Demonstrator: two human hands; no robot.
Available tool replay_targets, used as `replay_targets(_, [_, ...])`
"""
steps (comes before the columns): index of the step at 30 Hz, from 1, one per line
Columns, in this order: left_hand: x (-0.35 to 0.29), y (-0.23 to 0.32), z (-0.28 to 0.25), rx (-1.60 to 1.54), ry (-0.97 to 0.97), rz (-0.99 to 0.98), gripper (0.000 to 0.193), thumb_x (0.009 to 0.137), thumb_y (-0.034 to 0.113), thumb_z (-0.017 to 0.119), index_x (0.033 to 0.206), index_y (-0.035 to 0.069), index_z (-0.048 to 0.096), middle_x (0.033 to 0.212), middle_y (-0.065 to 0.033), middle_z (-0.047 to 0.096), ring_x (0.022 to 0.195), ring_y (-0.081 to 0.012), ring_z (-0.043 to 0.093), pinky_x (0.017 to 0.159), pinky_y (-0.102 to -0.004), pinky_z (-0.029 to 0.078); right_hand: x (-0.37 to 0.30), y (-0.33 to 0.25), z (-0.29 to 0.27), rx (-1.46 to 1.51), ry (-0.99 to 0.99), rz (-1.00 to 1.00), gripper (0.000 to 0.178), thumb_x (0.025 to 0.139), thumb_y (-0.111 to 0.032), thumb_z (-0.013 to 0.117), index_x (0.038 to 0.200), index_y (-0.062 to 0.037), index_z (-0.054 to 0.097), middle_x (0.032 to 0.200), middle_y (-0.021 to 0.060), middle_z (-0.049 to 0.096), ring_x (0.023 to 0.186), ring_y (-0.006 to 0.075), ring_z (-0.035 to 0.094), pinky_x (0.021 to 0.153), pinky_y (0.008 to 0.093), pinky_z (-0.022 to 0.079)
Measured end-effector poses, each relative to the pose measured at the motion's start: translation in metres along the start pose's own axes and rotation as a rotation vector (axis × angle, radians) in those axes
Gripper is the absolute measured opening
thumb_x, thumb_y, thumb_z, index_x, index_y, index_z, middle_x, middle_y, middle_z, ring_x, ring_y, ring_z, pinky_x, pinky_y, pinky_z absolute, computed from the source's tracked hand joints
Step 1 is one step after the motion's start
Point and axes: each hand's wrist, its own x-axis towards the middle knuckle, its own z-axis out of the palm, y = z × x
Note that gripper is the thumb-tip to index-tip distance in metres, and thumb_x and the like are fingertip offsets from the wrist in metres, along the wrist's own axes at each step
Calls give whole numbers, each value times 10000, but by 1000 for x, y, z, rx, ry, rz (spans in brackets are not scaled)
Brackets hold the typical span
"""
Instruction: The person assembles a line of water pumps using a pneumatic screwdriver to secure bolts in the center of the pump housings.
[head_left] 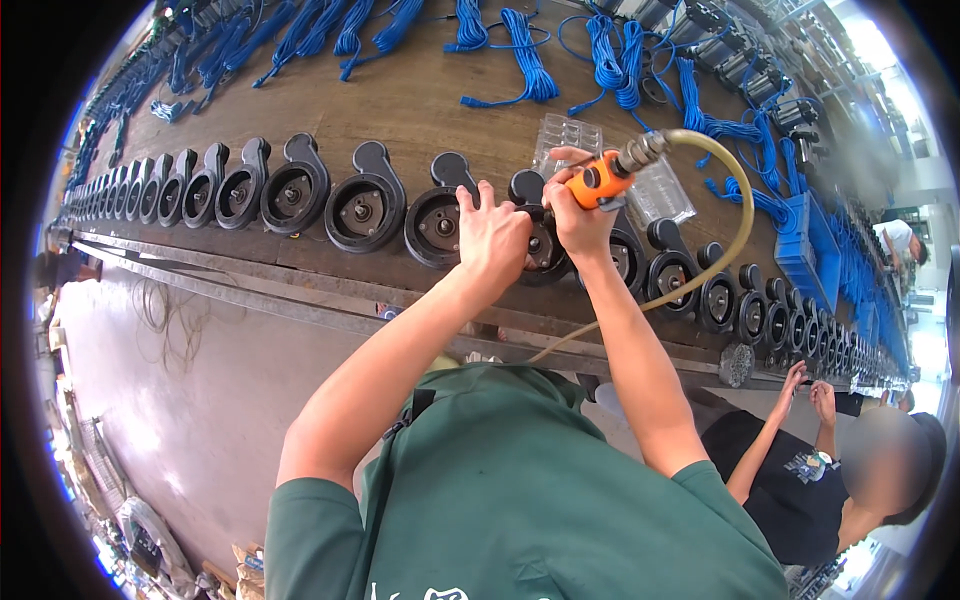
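Note:
My right hand (pixel 580 220) is closed around an orange air-powered driver (pixel 600 182) with a metal fitting and a yellowish hose (pixel 745 215). The driver is tilted, its body pointing up and right. Under both hands sits a black round housing (pixel 541 250) with a short spout, shaped like a blower casing. My left hand (pixel 493 238) grips this housing by its left side, some fingers curled and two stretched toward the neighbouring black housing (pixel 432 228). The driver's working end and my left fingertips are partly hidden.
A long row of similar black housings (pixel 364 212) lines the near edge of the workbench (pixel 400 120). Clear plastic trays (pixel 662 192), blue cable bundles (pixel 525 60) and a blue crate (pixel 808 250) lie beyond. At right, a person in black (pixel 785 480) works with both hands raised.

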Motion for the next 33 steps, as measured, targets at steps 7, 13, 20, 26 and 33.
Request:
replay_targets(7, [-1, -2, 5, -52, 61, 14, 379, 617, 364, 847, 875, 100, 761, 972, -129, 707, 1247, -408, 483, 1060, -619, 292, -35, -25, -15, 8, 34, 70, 227, 842, 33, 479, 1067, 36, 510, 700, 52, 523, 601, 129, 506, 614, 292, 476])
replay_targets(13, [-1, -5, 0, -27, -15, -5, 392, 631, 402, 838, 970, 216, 776, 1052, -85, 683, 1273, -390, 477, 1077, -625, 288, -47, -26, -19, 49, 53, 129, 223, 841, 25, 473, 1060, 23, 510, 705, 64, 532, 603, 135, 509, 615, 303, 480])
replay_targets(20, [-1, -7, 1, -34, -12, 10, 402, 630, 421, 832, 967, 210, 775, 1058, -86, 681, 1288, -383, 466, 1085, -625, 277, -49, -24, -19, 45, 22, 104, 205, 848, 9, 480, 1052, 15, 493, 706, 60, 533, 602, 135, 510, 618, 298, 477])
replay_targets(26, [-1, -7, -1, -41, -27, 13, 409, 631, 425, 830, 961, 192, 771, 1059, -89, 681, 1282, -388, 468, 1083, -632, 273, -55, -24, -16, -21, -58, 120, 171, 855, -26, 522, 1020, -13, 480, 729, 48, 531, 635, 122, 521, 625, 267, 467])
replay_targets(33, [-6, -10, 9, -100, 131, 24, 354, 672, 355, 821, 951, 145, 760, 1043, -96, 679, 1242, -361, 495, 1081, -565, 313, -58, -21, -15, -56, -116, 87, 194, 830, 31, 573, 1013, -4, 518, 768, 37, 574, 668, 77, 563, 616, 209, 466])
